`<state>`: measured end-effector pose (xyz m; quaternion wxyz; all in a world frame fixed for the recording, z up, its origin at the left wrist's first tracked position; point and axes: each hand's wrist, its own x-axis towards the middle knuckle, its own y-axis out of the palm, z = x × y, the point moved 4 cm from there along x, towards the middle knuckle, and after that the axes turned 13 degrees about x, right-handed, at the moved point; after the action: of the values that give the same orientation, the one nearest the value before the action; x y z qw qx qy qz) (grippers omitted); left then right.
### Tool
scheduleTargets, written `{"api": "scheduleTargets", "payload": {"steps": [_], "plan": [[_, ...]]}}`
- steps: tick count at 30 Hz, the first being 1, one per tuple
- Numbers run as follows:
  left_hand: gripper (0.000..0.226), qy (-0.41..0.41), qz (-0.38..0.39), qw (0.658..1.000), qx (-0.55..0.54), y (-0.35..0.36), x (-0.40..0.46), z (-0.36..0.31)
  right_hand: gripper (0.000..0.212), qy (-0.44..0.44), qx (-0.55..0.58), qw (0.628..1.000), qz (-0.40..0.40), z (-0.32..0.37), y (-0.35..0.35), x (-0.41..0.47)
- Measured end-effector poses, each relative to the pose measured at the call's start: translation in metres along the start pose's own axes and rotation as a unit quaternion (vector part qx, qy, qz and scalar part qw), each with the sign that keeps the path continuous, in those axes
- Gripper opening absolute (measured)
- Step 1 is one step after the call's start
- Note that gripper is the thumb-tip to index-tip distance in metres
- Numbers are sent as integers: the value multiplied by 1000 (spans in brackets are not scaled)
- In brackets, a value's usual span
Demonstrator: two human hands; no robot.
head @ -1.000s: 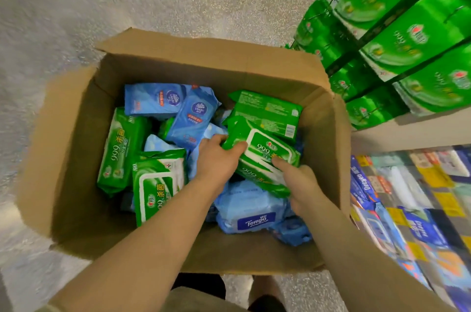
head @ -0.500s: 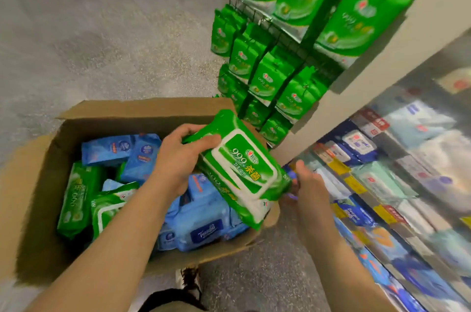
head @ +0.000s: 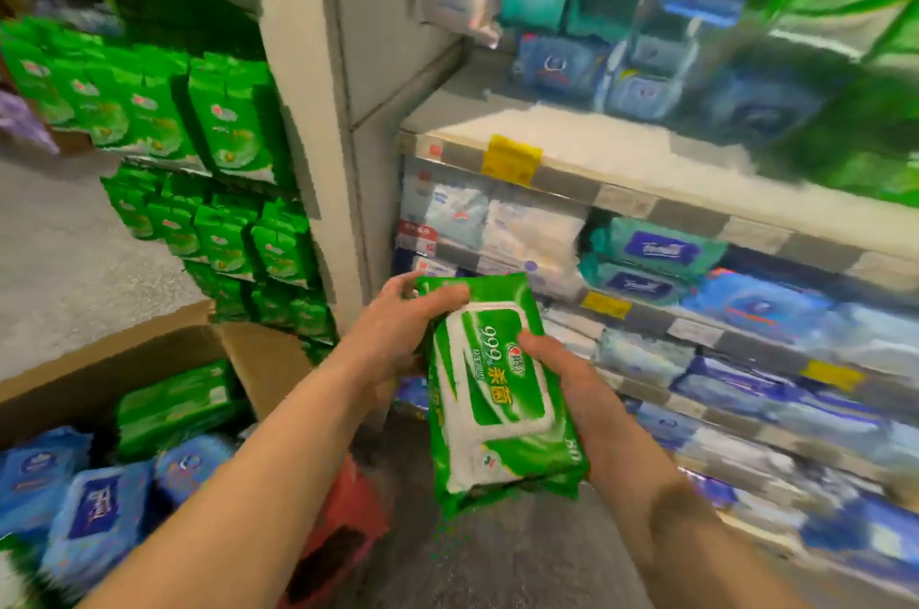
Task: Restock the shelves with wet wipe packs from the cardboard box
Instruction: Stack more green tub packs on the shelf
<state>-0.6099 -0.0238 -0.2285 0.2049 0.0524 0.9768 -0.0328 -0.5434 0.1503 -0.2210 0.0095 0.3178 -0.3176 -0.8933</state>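
- Green wipe pack [head: 497, 389]: held in mid-air at the centre of the view, lid face up, clear of both box and shelving. Its long axis runs near to far, tilted slightly leftward at the far end.
- Left hand [head: 398, 335]: grasps the far-left corner of the pack, thumb curled over the top edge, fingers wrapped beneath.
- Right hand [head: 572, 389]: supports the right long edge, thumb pressed on the white lid, fingers hidden under the pack.
- Cardboard box [head: 149, 359]: stands open at near left, loosely filled with blue packs [head: 94, 509] and one further green pack [head: 174, 404].
- Shelves [head: 646, 205]: lie to the right and far side of the hands, in tiers edged with price strips; the contents are blurred, chiefly blue and white packs. Green goods show on the upper tier at far right [head: 855, 146], too smeared to identify.
- Hanging green pouches [head: 224, 126]: fill the end panel at left.
- Governing relation (judgement): the pack's destination lies rightward and farther off, so the right hand is the nearer. The pack likely needs turning so that one end leads into a shelf gap, with the left hand steadying or letting go.
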Motion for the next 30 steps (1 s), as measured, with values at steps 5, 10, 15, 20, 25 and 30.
{"api": "scheduleTargets", "payload": {"steps": [5, 10, 15, 20, 25, 30], "plan": [[30, 3, 147, 989, 26, 120, -22, -11, 51, -121, 126, 983, -58, 56, -73, -44], [40, -72, 199, 975, -71, 194, -40, -19, 61, -267, 198, 938, -100, 111, -133, -72], [53, -6, 205, 976, -73, 250, -29, -45, 60, -325, 255, 907, -78, 144, -166, -76], [65, 35, 223, 974, -19, 282, 3, -62, 53, -337, 205, 915, -82, 181, -188, -76], [49, 48, 284, 958, -7, 316, 41, -98, 31, -282, 137, 944, -105, 238, -202, -84], [48, 34, 319, 946, 56, 360, 82, -153, 22, -217, 106, 963, -117, 292, -210, -76]]}}
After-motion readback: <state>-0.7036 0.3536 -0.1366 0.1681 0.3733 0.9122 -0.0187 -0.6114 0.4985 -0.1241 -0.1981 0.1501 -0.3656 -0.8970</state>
